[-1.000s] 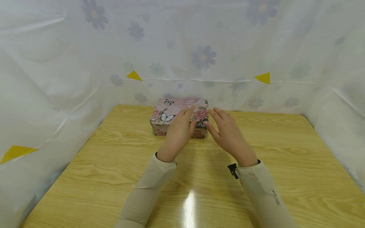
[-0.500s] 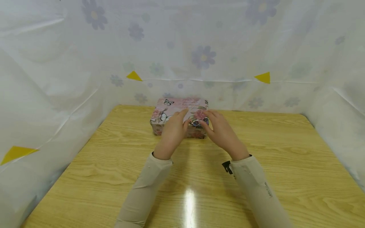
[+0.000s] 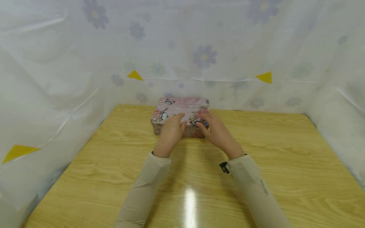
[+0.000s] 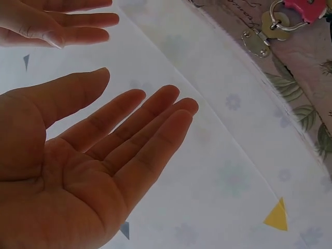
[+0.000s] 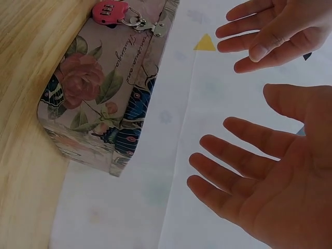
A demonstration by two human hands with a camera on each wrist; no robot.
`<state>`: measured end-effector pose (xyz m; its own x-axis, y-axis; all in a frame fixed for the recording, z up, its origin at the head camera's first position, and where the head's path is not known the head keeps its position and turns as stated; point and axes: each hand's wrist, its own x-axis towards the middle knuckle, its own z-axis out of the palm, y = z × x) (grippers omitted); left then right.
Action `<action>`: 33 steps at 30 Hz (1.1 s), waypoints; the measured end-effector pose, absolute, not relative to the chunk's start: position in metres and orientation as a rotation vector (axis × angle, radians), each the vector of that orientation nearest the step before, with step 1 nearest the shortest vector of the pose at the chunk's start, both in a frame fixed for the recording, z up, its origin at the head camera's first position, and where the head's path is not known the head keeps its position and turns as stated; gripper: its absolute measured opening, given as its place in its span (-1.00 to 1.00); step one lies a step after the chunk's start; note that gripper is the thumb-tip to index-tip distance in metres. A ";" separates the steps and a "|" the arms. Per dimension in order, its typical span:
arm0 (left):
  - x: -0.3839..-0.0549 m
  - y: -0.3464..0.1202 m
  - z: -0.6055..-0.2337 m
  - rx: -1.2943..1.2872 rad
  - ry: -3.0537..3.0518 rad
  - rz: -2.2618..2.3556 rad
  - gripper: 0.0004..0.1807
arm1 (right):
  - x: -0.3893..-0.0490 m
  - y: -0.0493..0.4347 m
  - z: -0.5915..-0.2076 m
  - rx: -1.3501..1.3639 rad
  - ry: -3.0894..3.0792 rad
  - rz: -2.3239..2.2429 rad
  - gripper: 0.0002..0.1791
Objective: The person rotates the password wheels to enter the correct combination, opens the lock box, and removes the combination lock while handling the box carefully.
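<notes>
A pink tin box (image 3: 182,105) printed with roses and butterflies sits with its lid down at the back of the table. A pink combination padlock (image 5: 110,12) hangs from the metal hasp (image 5: 154,26) on its front. My left hand (image 3: 170,134) is held up before the box, overlapping its front in the head view; the left wrist view shows its palm bare and fingers extended. To its right, my right hand (image 3: 219,135) faces it, near the box's right front corner. Its fingers are spread with nothing in them, and both hands show apart from the box in the wrist views.
The box stands on a wood-grain table (image 3: 108,171), close to a white flower-printed sheet (image 3: 176,50) that hangs behind. Sheets also enclose both sides. Yellow triangles (image 3: 264,77) mark the sheet. A black buckle (image 3: 224,167) shows beside the right sleeve (image 3: 251,177).
Both hands have moved left and slightly back toward the person. The right hand now overlaps the box's right front corner in the head view. The box has stayed put.
</notes>
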<state>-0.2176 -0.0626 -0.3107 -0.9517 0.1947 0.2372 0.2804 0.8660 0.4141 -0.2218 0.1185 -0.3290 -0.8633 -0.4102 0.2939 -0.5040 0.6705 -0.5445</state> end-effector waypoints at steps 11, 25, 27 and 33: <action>-0.225 -0.066 -0.320 -0.328 -2.853 -0.659 -0.77 | -0.230 0.111 -0.338 0.779 -2.734 0.934 -0.52; -0.236 -0.074 -0.333 -0.277 -2.906 -0.580 -0.87 | -0.235 0.104 -0.350 0.747 -2.793 0.977 -0.61; -0.238 -0.075 -0.334 -0.270 -2.918 -0.586 -0.87 | -0.235 0.104 -0.352 0.742 -2.814 0.982 -0.60; -0.240 -0.078 -0.338 -0.261 -2.953 -0.556 -0.86 | -0.236 0.102 -0.355 0.733 -2.821 0.996 -0.60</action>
<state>-0.2404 -0.0775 -0.3376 -0.9772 0.1455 0.1546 0.1917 0.9174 0.3487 -0.2357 0.1023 -0.3547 -0.8849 -0.4158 0.2100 -0.4555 0.6780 -0.5769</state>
